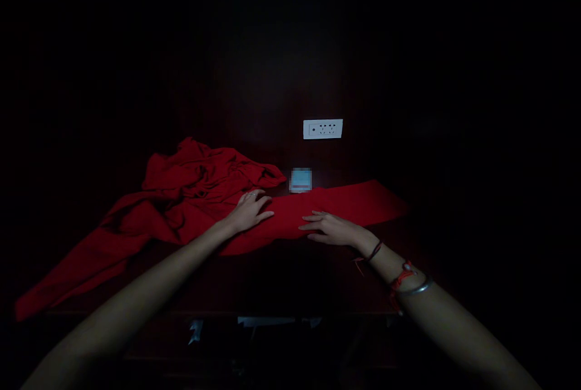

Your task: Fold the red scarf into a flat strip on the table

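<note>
A red garment [290,214] lies across a dark table, with one long flat piece, perhaps a sleeve or leg, stretching to the right. On its left side the cloth is bunched into a crumpled heap, and another length trails toward the near left edge. My left hand [249,211] rests on the flat piece next to the heap, palm down with fingers apart. Farther right, my right hand [330,228] lies on the same piece, its fingers spread and pointing left. Neither hand grips the cloth. The garment's kind is hard to make out in the dim light.
Behind the cloth stands a small pale-blue blurred object [301,179]. A white wall socket [322,129] is set in the dark wall. Below the table's front edge, pale scraps [195,330] show in shadow. Most of the surroundings are too dark to see.
</note>
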Demonstrator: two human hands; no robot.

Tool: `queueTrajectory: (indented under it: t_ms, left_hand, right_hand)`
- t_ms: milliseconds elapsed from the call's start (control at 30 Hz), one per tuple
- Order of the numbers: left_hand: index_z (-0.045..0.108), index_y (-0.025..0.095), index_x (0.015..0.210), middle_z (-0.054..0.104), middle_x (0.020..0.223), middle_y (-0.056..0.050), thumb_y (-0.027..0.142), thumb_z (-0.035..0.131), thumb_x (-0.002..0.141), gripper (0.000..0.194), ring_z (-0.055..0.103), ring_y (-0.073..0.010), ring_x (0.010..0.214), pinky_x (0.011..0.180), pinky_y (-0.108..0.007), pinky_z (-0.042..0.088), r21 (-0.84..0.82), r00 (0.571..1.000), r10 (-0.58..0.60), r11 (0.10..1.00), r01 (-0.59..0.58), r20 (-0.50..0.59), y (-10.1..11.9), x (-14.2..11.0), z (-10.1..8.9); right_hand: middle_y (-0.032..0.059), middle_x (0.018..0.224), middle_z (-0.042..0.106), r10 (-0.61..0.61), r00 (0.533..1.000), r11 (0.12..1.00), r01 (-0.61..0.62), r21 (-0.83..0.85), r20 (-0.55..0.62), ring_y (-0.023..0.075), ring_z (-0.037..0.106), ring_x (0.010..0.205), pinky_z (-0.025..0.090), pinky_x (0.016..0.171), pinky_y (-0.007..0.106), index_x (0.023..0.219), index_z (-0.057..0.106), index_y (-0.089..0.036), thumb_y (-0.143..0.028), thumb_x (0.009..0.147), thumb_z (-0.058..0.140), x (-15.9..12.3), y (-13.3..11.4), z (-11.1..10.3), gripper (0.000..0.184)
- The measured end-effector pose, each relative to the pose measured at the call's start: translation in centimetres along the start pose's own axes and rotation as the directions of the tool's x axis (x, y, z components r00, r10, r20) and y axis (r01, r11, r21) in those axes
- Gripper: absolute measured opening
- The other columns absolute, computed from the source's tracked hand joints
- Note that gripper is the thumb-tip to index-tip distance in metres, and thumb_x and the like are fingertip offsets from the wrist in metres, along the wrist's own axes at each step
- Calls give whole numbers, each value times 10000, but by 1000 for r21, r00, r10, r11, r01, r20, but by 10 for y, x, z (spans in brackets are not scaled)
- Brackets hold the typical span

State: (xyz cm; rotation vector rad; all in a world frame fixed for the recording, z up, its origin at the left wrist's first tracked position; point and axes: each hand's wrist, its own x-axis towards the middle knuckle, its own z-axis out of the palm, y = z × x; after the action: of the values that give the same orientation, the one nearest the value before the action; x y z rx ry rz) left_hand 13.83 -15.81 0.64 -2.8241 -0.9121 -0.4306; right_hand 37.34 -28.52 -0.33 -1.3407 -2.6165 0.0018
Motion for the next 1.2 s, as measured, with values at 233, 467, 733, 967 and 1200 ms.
queueTrajectory:
  t_ms: [233,467,733,967,1200]
  left_hand:
    - [441,234,1161,487,1118,-69,319,393,822,353,486,-188,971,836,-300,381,54,948,235,966,-252,215,9,-60,-27]
    - [428,252,1157,523,1052,-61,91,367,762,431,524,-186,895,732,-279,414,221,974,133,960,-172,182,26,-57,-28]
    - [524,164,951,549,912,-44,112,320,776,274,496,-148,898,828,-264,386,-159,992,40,986,-59,-119,28,-23,-9]
    - [414,216,1177,500,1076,-85,126,418,744,442,461,-221,974,813,-350,349,247,995,100,964,-99,9,23,-47,-14]
    - [501,128,1042,546,973,-124,98,423,683,369,485,-262,928,811,-397,328,402,979,-174,893,203,-108,-6,-60,-32]
  right_hand:
    - [74,1141,539,-38,993,994,27,-107,-108,202,413,1111,299,952,363,1098,549,-178,-296,807,468,3,-9,-1,324]
    - [83,1070,563,-88,985,983,63,-170,-146,192,454,1029,336,874,328,1113,520,-168,-326,806,465,14,-26,1,350]
    - [78,820,624,37,996,948,-60,-314,-80,171,543,792,331,755,297,858,589,-138,-172,788,464,37,-38,6,147]
    - [44,854,633,247,932,942,-295,-157,-266,138,555,765,331,736,240,910,567,-155,-151,817,398,32,-28,0,193]
    - [72,840,637,429,858,866,-480,-141,-283,170,558,760,341,716,264,898,583,-158,-166,808,403,26,-17,-6,202]
